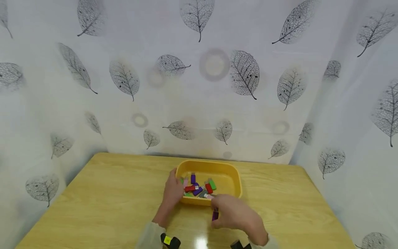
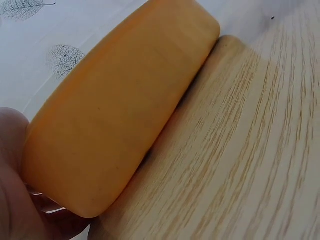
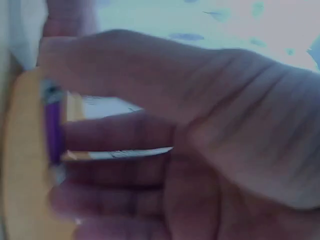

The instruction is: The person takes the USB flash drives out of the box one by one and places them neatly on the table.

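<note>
A yellow plastic tray [image 1: 228, 180] stands on the wooden table and holds several USB flash drives in red, purple, green, grey and pink. My left hand [image 1: 173, 190] grips the tray's left end; in the left wrist view its thumb lies at the rim and the fingers are partly hidden by the tray wall [image 2: 115, 115]. Just in front of the tray's near side, my right hand [image 1: 234, 212] pinches a purple USB flash drive [image 1: 215, 215]. The right wrist view, blurred, has this purple drive [image 3: 53, 127] upright between thumb and fingertips.
Inside the tray, the drives lie mostly in the left half, among them a red one [image 1: 208, 188] and a green one [image 1: 212, 184]. The wooden table [image 1: 124, 193] reaches back to a white leaf-patterned curtain [image 1: 192, 103], which also hangs at both sides.
</note>
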A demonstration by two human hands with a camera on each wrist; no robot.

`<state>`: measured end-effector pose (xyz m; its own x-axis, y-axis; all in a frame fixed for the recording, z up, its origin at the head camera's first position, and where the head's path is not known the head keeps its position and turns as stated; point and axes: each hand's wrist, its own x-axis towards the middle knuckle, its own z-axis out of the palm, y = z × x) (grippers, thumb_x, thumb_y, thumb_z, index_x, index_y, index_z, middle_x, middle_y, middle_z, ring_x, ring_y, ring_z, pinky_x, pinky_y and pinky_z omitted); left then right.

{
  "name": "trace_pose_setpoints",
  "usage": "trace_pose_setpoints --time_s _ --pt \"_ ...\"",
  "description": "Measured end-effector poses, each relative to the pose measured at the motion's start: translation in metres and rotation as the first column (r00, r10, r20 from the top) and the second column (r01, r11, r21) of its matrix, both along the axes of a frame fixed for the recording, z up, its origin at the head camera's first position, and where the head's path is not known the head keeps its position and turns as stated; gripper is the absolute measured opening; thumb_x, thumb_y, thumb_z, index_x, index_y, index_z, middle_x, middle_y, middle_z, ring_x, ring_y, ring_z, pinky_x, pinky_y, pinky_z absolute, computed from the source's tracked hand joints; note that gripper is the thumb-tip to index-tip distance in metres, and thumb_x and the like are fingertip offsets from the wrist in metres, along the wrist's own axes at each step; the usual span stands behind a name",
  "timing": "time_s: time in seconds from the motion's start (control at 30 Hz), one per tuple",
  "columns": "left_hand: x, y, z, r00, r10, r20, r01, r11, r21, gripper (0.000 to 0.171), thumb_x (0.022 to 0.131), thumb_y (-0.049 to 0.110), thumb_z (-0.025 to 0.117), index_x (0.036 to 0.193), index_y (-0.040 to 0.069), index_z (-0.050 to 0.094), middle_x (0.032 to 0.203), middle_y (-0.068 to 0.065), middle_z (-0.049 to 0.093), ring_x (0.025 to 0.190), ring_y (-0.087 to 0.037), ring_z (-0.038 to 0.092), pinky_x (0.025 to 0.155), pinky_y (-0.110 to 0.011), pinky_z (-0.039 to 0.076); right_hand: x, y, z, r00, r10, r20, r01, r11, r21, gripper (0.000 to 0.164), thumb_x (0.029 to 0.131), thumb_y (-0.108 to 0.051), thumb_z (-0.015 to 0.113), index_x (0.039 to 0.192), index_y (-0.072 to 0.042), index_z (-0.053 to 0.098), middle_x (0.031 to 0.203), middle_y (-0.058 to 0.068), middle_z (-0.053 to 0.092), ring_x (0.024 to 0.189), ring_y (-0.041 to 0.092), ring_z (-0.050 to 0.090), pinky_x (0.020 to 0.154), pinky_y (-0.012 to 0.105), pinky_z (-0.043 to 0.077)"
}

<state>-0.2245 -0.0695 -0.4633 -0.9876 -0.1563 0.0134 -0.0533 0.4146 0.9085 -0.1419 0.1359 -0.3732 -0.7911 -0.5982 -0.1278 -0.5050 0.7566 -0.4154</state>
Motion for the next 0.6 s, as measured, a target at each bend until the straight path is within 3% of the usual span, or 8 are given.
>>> trace_pose_setpoints --time_s 0.1,0.17,0.33,0.43,0.6 --pt "0.0 0.0 -0.001 1.0 -0.002 -0.003 0.002 1.0 0.001 0.043 0.096 0.006 0.031 0.138 0.001 0.028 0.138 -0.024 0.041 0.12 -0.033 0.041 0.098 -0.055 0.036 0.001 -0.007 -0.013 0.997 -0.014 0.073 0.009 0.997 0.075 0.026 0.064 -0.018 0.073 0.059 -0.018 0.048 0.055 -0.009 0.032 0.048 0.007 0.031 0.043 0.023 0.025" --pt "0.0 0.0 -0.004 1.0 -0.001 -0.001 0.001 1.0 0.003 0.043 0.096 0.006 0.031 0.138 0.001 0.028 0.138 -0.024 0.041 0.121 -0.034 0.04 0.098 -0.055 0.036 0.002 -0.012 -0.024 0.996 -0.032 0.086 0.02 0.99 0.14 0.028 0.063 -0.015 0.073 0.058 -0.018 0.046 0.054 -0.009 0.034 0.048 0.007 0.031 0.042 0.024 0.027" --pt "0.001 0.001 -0.01 1.0 0.008 0.008 -0.008 1.0 0.011 0.043 0.095 0.006 0.031 0.138 0.003 0.029 0.137 -0.022 0.043 0.118 -0.032 0.043 0.097 -0.054 0.038 0.003 -0.022 -0.043 0.999 -0.034 -0.017 0.037 0.965 0.26 0.025 0.061 -0.016 0.078 0.071 -0.016 0.055 0.068 -0.003 0.051 0.059 0.01 0.044 0.054 0.028 0.045" --pt "0.0 0.001 -0.011 1.0 0.012 0.008 -0.012 1.0 0.009 0.042 0.095 0.006 0.031 0.137 0.004 0.03 0.135 -0.022 0.045 0.116 -0.031 0.045 0.096 -0.054 0.039 0.002 -0.027 -0.049 0.997 -0.05 -0.055 0.065 0.948 0.312 0.03 0.058 -0.014 0.079 0.081 -0.014 0.06 0.078 0.002 0.056 0.066 0.013 0.048 0.061 0.032 0.05" --pt "-0.01 -0.003 -0.003 1.0 0.002 -0.013 -0.003 1.0 -0.021 0.041 0.095 0.005 0.032 0.136 0.003 0.031 0.134 -0.022 0.045 0.117 -0.031 0.044 0.098 -0.053 0.038 -0.004 -0.034 -0.047 0.992 -0.068 -0.102 0.102 0.923 0.372 0.026 0.069 -0.008 0.071 0.094 -0.01 0.064 0.082 0.007 0.057 0.069 0.018 0.051 0.061 0.034 0.052"
